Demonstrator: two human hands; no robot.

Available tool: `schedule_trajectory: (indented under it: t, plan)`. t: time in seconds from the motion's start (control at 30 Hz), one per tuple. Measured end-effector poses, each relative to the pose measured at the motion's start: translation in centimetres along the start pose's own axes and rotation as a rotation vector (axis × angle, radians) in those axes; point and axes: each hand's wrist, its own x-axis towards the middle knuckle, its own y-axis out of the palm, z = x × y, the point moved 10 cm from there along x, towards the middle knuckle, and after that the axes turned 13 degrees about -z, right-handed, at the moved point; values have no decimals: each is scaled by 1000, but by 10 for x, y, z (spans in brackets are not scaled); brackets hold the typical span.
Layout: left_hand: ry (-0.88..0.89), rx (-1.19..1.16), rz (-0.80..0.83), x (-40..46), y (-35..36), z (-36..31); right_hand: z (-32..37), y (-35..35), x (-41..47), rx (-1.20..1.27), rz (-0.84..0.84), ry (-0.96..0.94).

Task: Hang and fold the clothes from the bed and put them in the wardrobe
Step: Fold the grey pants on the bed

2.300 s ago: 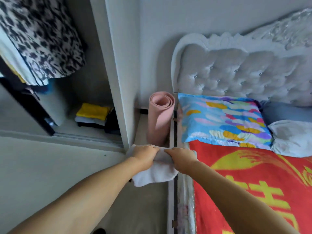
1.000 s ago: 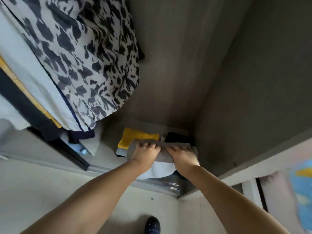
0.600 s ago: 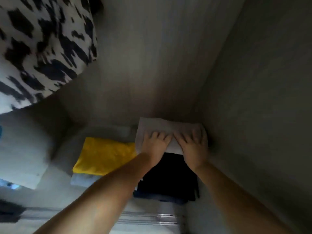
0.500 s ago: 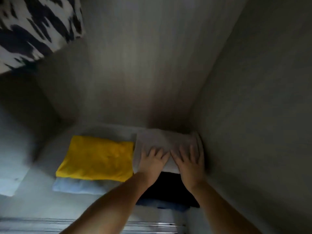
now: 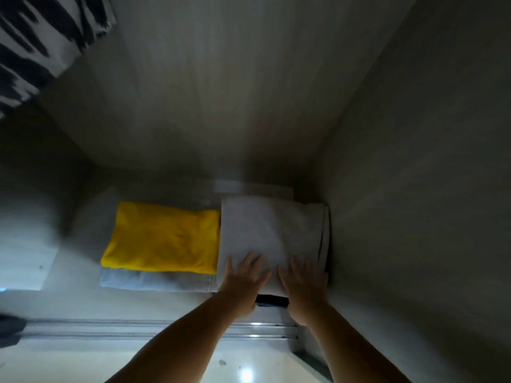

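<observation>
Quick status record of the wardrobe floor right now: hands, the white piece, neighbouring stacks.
left hand: flat, fingers spread on the white folded garment
right hand: flat on the same garment, near edge
white folded garment: lies in the right corner, atop a dark item
yellow folded garment: left of it, atop a grey one
hanging patterned garment: upper left
</observation>
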Motion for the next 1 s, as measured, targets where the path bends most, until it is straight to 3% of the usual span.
schedule_trajectory:
  t: [0.1, 0.33, 0.6, 0.8, 1.0]
  plan:
    - [-23, -51, 55, -30, -39, 0, 3, -42, -27, 32, 67, 24]
    - [-65, -61, 18, -79, -201, -9, 19, -196, -91, 189, -130, 55]
    - [-23, -16, -248, -123, -397, -32, 26, -345, -179, 196, -386, 54]
    - [126, -17, -245, -179, -464, -90, 6, -396, -289, 215, -498, 135]
    - [408, 83, -191, -233, -486, -197, -18, -382, -407, 184, -588, 219]
